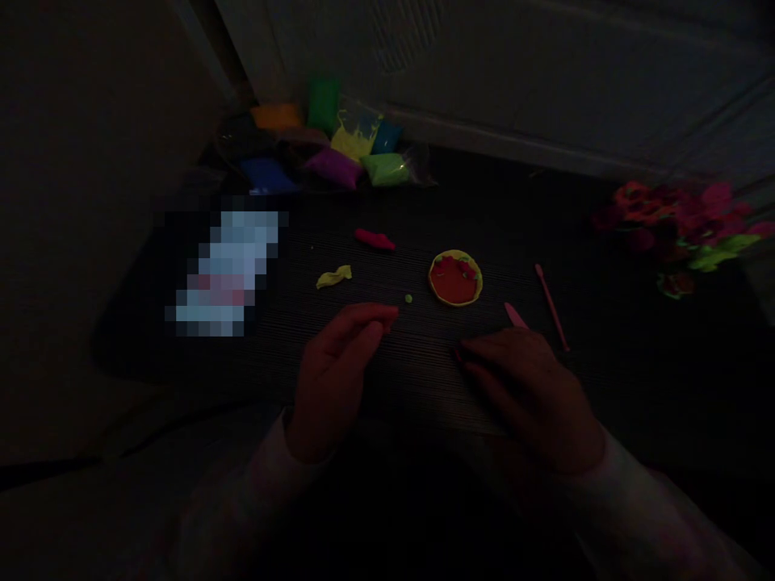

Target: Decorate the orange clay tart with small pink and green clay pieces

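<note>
In dim light, my left hand (333, 371) is above the dark table, thumb and fingers pressed together; whatever they hold, if anything, is hidden. My right hand (533, 387) is low over the tabletop, its fingertips pinched by a small dark reddish bit that I cannot make out. A pink clay knife (514, 315) shows partly behind that hand. Just beyond both hands lies a round red clay disc (455, 289) with a yellow rim and small red and green pieces on it. A small green clay ball (408, 298) sits left of the disc.
A yellow clay strip (334, 277) and a red clay roll (374, 240) lie to the left. On the right is a thin pink tool (552, 307), with colourful flowers (678, 214) beyond. Bags of coloured clay (336, 165) line the back; a blurred lit screen (233, 274) stands left.
</note>
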